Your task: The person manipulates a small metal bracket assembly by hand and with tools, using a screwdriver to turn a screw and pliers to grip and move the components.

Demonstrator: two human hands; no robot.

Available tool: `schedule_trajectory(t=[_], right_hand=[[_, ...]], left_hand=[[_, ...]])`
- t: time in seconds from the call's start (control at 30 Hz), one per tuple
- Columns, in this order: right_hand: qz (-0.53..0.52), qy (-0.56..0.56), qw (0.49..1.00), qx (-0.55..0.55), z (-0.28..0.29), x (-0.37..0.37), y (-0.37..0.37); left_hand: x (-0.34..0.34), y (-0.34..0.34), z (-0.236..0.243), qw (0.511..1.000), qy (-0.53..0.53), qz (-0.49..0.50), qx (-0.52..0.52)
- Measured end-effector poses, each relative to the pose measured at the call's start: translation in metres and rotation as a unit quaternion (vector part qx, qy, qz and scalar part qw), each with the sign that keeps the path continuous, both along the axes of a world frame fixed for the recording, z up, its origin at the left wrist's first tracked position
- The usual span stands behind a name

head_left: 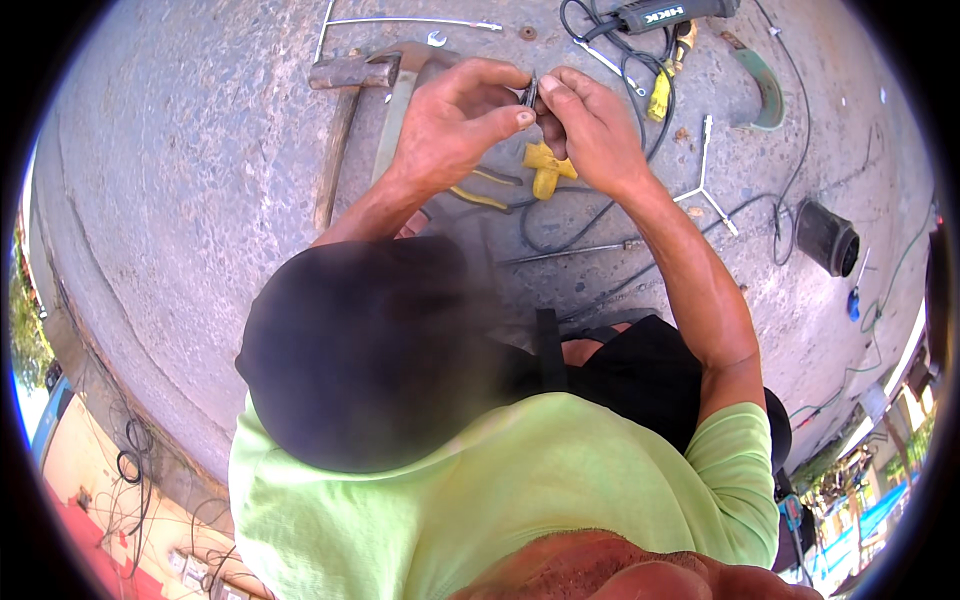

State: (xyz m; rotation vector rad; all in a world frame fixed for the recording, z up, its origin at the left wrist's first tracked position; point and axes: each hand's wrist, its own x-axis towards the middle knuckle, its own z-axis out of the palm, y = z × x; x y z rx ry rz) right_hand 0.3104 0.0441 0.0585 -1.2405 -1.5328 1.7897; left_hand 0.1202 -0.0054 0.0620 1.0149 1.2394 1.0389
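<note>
Two-handedly working a small dark metal piece (530, 93), pinching it between barely parted fingertips of the left hand (455, 120), meeting its right side equally closely with the curled right hand (597, 125), grip unclear, pointing its long axis roughly away from the lime-green shirt (540, 480).

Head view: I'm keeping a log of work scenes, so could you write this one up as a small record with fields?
Left hand: pinching a small dark piece
Right hand: also on that piece
Left of the hands: wooden-handled hammer
Nearer the body: yellow T-shaped piece, yellow-handled pliers
Farther right: three-armed wrench, green curved piece, black cylinder
Surface: grey, mottled floor
</note>
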Motion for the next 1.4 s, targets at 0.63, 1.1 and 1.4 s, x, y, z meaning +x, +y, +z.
schedule_trajectory(t=[0.63, 1.1, 1.4], right_hand=[[0.0, -0.105, 0.948, 0.301, -0.006, -0.001, 0.004], [0.048, -0.18, 0.942, 0.279, 0.002, -0.008, -0.004], [0.044, -0.227, 0.949, 0.214, 0.018, -0.012, -0.002]], left_hand=[[-0.014, 0.007, -0.021, 0.985, -0.167, -0.013, -0.033], [-0.026, 0.005, -0.032, 0.945, -0.31, -0.042, -0.092], [-0.027, 0.001, -0.037, 0.949, -0.302, -0.071, -0.062]])
